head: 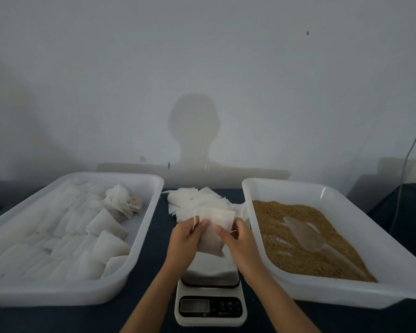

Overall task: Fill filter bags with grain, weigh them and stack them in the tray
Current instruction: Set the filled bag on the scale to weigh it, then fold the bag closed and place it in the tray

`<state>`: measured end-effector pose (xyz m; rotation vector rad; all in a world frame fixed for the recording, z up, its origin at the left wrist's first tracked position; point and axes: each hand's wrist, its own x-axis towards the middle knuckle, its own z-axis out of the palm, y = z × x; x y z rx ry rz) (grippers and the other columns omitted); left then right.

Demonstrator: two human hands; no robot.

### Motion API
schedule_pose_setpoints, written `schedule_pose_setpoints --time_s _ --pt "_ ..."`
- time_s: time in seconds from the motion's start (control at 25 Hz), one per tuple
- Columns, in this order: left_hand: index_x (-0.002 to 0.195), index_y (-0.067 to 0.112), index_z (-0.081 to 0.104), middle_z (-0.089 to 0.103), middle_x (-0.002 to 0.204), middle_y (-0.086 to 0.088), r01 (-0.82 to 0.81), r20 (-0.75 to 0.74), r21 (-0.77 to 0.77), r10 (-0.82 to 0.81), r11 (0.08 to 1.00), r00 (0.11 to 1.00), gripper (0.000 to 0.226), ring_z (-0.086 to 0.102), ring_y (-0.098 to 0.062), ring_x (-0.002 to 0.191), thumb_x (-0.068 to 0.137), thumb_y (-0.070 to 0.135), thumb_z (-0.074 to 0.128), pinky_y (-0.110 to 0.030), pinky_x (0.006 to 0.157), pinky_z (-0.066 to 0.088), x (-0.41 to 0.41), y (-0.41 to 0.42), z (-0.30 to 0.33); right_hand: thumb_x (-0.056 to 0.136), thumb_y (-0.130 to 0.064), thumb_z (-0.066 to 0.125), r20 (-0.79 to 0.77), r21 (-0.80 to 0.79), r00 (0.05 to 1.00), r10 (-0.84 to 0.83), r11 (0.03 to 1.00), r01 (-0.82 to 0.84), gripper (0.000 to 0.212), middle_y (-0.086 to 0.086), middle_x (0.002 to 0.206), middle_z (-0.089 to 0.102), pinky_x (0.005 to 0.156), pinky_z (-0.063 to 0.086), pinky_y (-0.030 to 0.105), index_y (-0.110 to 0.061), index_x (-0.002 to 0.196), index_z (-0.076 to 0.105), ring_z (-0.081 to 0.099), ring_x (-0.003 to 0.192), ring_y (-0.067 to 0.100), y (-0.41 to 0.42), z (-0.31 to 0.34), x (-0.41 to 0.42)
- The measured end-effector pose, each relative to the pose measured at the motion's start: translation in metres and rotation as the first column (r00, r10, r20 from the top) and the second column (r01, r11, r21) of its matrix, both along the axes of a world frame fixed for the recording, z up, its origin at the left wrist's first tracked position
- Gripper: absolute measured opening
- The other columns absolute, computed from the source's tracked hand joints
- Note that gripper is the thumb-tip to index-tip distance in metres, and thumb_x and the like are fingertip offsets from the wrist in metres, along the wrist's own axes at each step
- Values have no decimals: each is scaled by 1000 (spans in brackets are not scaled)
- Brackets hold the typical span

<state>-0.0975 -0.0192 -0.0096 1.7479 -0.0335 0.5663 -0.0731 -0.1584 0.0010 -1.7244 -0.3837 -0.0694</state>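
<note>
Step in hand: I judge it to be opening an empty bag for filling.
Left hand point(186, 239): pinches the left edge of the flat white paper filter bag point(214, 230), near its drawstring.
Right hand point(235, 239): pinches the bag's right edge.
Bag position: held in the air above the small white digital scale point(210, 301), between both trays.
Grain supply: white plastic tray of brown grain point(305, 239) on my right, translucent scoop point(308, 235) lying in it.
Destination: white plastic tray of filled bags point(65, 227) on my left.
Spare stock: loose pile of empty white bags point(197, 200) on the dark table point(154, 241).
Technique: I would part the mouth fully, keep the left pinch, free the right hand for the scoop.
</note>
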Motion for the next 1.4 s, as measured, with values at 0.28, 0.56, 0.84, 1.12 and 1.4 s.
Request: schedule_pose_setpoints --time_s 0.28,0.56,0.84,1.12,1.4 --pt "59 18 46 44 51 7 -22 -73 -12 21 1000 997 36 40 -6 50 94 16 56 -19 51 34 -2 0 -22 87 -13 67 82 -3 993 -90 996 91 23 8 65 55 59 43 26 -5 68 55 52 62 18 3 -28 5" --pt "89 11 61 61 83 -1 -90 -126 240 123 966 984 7 55 -12 81 90 18 61 -30 73 47 2 6 -36 92 -9 58 206 -164 974 -89 979 124 16 -3 70 56 63 41 21 -9 76 56 51 64 4 -2 -39 13" --pt "108 24 56 66 106 12 -179 -98 -67 172 982 980 28 58 -6 108 86 10 67 -25 95 43 -4 28 -44 96 -2 47 157 -101 985 -67 991 83 34 -9 123 58 104 34 14 -15 128 51 49 118 -5 -21 -51 11" --pt "98 24 57 68 101 5 -263 -68 -195 254 945 965 24 62 -6 99 88 3 61 -27 91 47 -7 38 -42 96 -2 48 177 -58 979 -103 992 115 33 -6 125 57 110 36 32 -13 127 52 50 121 4 -25 -57 10" --pt "96 22 58 68 97 3 -255 -54 -183 250 949 967 25 63 -8 95 87 -1 60 -27 86 48 -5 36 -45 96 1 47 162 -9 982 -100 995 103 27 0 119 60 104 40 27 -10 119 55 54 115 8 -23 -54 11"
